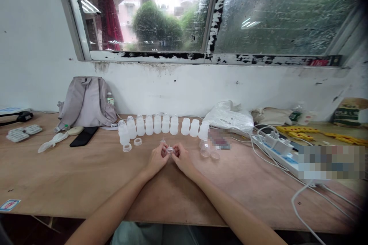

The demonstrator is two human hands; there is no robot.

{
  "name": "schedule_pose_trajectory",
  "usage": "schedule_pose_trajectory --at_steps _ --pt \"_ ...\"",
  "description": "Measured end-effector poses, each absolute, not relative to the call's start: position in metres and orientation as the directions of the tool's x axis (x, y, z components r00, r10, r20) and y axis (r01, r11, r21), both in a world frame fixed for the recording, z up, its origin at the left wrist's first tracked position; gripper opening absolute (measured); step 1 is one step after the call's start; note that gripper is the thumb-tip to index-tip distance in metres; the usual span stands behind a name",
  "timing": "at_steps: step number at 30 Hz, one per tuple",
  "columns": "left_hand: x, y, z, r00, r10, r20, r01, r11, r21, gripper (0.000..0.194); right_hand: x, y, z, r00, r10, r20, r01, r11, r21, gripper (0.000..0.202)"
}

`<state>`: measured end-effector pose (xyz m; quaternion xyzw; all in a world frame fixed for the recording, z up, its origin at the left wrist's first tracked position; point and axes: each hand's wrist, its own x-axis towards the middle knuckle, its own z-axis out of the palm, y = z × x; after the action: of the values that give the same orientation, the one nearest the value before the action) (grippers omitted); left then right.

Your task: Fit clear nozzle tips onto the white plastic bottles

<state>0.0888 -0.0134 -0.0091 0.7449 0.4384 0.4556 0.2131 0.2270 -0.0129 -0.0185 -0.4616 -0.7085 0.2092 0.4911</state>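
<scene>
Both of my hands meet above the middle of the table. My left hand (158,158) and my right hand (181,157) pinch a whitish bottle collar ring (170,149) between their fingertips. A small clear teat-like piece (163,142) shows just behind the left fingers, and I cannot tell if it is attached to the ring. Beyond the hands, several frosted white baby bottles (157,125) stand upright in a curved row. Those on the left carry clear tops. Two loose collar rings (138,141) lie left of my hands, and clear round caps (205,153) lie to the right.
A grey backpack (86,101), a black phone (84,136) and a clear plastic-wrapped item (53,141) are on the left. A silvery bag (228,116) rests against the wall. On the right, a power strip (277,155) has chargers and trailing white cables (296,201).
</scene>
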Motion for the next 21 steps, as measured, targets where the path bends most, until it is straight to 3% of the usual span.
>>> schedule_pose_trajectory --at_steps 11,16,21 --pt "0.089 -0.013 -0.013 0.196 0.871 0.45 0.508 -0.482 0.714 0.005 0.228 -0.015 -0.018 -0.13 0.859 0.496 0.433 0.499 -0.751 0.01" --pt "0.084 -0.009 -0.012 0.068 0.897 0.436 0.426 -0.422 0.8 0.007 0.238 -0.003 -0.011 -0.082 0.891 0.447 0.322 0.448 -0.834 0.031" --pt "0.082 0.0 -0.013 -0.012 0.974 0.226 0.142 -0.222 0.965 0.015 0.262 0.053 0.012 0.211 0.804 0.556 0.632 0.322 -0.705 0.048"
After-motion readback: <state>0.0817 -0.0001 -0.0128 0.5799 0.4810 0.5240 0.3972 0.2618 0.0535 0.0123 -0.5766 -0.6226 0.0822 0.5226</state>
